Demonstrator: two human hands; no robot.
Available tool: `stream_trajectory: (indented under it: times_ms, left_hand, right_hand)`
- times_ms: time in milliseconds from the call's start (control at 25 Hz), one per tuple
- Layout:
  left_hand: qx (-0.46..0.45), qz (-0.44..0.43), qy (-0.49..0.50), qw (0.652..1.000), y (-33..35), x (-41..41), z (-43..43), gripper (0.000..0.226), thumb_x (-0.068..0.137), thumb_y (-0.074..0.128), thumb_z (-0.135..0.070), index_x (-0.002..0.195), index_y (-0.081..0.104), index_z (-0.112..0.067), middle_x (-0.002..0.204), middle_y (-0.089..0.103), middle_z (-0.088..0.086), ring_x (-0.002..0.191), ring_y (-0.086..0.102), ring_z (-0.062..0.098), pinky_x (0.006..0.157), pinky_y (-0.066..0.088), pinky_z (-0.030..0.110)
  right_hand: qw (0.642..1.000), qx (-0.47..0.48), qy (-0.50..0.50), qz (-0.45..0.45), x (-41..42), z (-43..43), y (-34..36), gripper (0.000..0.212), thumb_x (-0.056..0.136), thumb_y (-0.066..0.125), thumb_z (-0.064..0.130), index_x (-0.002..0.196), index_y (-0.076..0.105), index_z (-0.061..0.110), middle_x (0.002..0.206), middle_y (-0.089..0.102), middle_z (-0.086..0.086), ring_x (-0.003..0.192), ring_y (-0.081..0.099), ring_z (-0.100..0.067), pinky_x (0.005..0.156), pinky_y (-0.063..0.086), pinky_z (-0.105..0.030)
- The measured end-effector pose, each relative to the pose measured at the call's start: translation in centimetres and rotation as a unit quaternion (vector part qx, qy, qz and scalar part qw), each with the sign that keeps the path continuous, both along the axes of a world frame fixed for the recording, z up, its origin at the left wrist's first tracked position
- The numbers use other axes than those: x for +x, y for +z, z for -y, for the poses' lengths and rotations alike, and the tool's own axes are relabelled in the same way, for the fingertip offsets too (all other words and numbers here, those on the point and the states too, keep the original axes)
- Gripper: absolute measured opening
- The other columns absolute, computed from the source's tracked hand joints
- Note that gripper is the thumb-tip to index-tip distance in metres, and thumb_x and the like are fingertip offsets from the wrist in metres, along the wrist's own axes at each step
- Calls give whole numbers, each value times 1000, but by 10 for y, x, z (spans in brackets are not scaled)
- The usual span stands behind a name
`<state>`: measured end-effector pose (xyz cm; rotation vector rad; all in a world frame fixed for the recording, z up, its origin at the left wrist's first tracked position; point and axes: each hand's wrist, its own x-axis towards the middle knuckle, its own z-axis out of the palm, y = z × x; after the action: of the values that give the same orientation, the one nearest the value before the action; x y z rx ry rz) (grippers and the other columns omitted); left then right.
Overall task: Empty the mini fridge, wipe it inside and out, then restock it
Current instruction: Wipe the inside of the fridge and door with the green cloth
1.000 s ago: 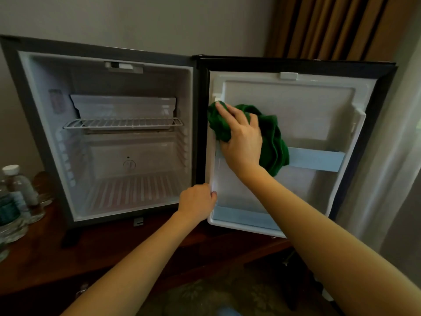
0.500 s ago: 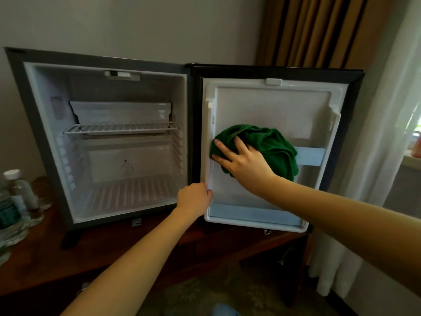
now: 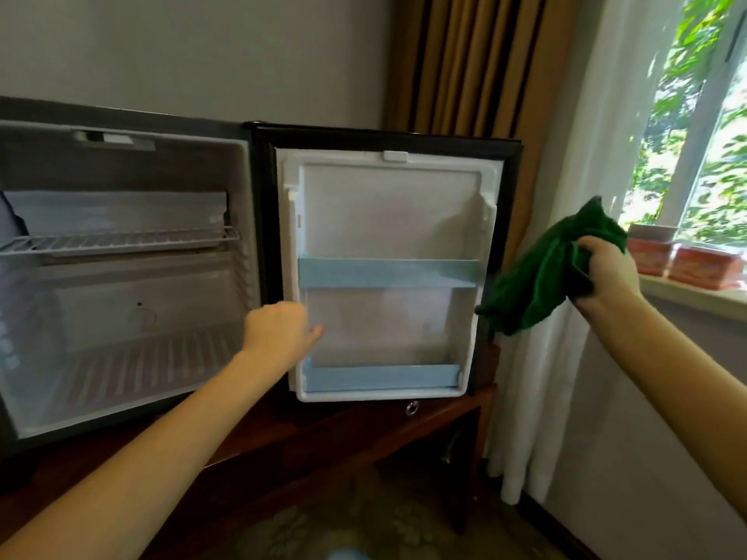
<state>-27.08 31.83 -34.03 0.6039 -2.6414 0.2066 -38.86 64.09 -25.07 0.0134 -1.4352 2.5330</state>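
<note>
Wooden desk (image 3: pixel 364 434) by window carried mini fridge (image 3: pixel 121 276), empty, door (image 3: pixel 388 220) wide. Right grip (image 3: pixel 606 272) clutched green cloth (image 3: pixel 537 284) beside door's free edge; left grip (image 3: pixel 279 333) curled on hinge edge. Advised: refold cloth to clean face, keep door braced.

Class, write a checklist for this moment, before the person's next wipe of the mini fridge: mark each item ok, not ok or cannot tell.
1. The green cloth gripped in the right hand: ok.
2. The fridge door wide open: ok.
3. Both door shelves emptied: ok.
4. The fridge cabinet emptied, as far as visible: ok.
5. The left hand firmly holding the door's edge: cannot tell.
6. That door wiped clean: cannot tell.
</note>
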Motion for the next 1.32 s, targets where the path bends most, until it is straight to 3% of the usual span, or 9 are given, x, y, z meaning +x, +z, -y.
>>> stream_trajectory:
  times_ms: [120, 240, 320, 560, 920, 1040, 1200, 1240, 1320]
  left_hand:
    - [-68, -189, -192, 961, 21, -20, -18, 30, 89, 57, -35, 104, 57, -8, 96, 56, 9, 92, 54, 29, 78, 43, 38]
    - [-40, -142, -215, 965, 30, -47, -18, 48, 92, 53, -25, 134, 45, -3, 127, 50, 15, 117, 45, 32, 101, 33, 41]
    - [-34, -138, -209, 968, 24, -56, -15, 48, 90, 52, -16, 135, 43, -2, 127, 52, 15, 117, 46, 33, 104, 27, 38]
    - [11, -169, -247, 954, 25, -68, -12, 53, 76, 35, -10, 125, 52, 0, 116, 57, 18, 110, 50, 36, 97, 24, 35]
    - [17, -176, -246, 953, 21, -74, -11, 58, 73, 33, -12, 128, 50, -2, 113, 55, 16, 109, 48, 33, 97, 20, 31]
    - [14, -130, -247, 960, 21, -74, -12, 67, 77, 33, -14, 143, 33, 0, 135, 45, 20, 127, 37, 37, 110, 12, 34]
    - [36, -163, -320, 932, 0, -43, -23, 66, 92, 45, -7, 151, 16, -7, 157, 16, 13, 146, 8, 25, 120, 0, 33]
    - [86, -167, -357, 915, -12, -32, -31, 61, 94, 48, -12, 149, 23, -11, 155, 25, 8, 145, 16, 20, 120, 9, 32]
    - [349, -63, -396, 847, -34, 0, -53, 60, 91, 60, -36, 143, 33, -27, 145, 42, -6, 136, 35, 11, 111, 31, 28]
  right_hand:
    - [992, 81, -8, -101, -19, 8, 15, 13, 82, 57, 4, 91, 62, 12, 80, 62, 0, 66, 63, -8, 69, 53, -32]
    - [930, 281, 17, -235, -40, 42, -4, 52, 79, 54, -9, 128, 55, 8, 117, 63, -2, 95, 63, 5, 90, 50, -18]
    - [924, 283, 4, -257, -48, 59, -28, 63, 81, 52, -10, 137, 48, 19, 134, 55, -1, 118, 55, -5, 102, 42, -20]
    - [964, 242, 2, -107, -51, 74, -142, 61, 85, 53, -4, 140, 46, 22, 127, 59, -4, 114, 55, -17, 98, 45, -32]
    - [965, 249, 45, 65, -52, 76, -234, 52, 88, 54, 0, 137, 49, 18, 119, 60, -6, 106, 57, -24, 96, 47, -40]
    - [960, 150, 129, 201, -35, 60, -236, 41, 88, 52, 0, 128, 52, 10, 97, 63, -15, 83, 61, -28, 72, 52, -37]
    - [933, 99, 227, 261, 13, 40, -204, 38, 81, 58, 8, 119, 56, 9, 98, 68, -18, 85, 66, -34, 69, 52, -38]
    - [926, 108, 272, 238, 27, 39, -191, 41, 77, 59, 8, 118, 57, 9, 96, 69, -18, 83, 67, -34, 67, 52, -37]
    - [898, 111, 389, 177, 57, 49, -161, 54, 60, 66, 7, 113, 60, 5, 91, 70, -19, 76, 68, -33, 63, 55, -36]
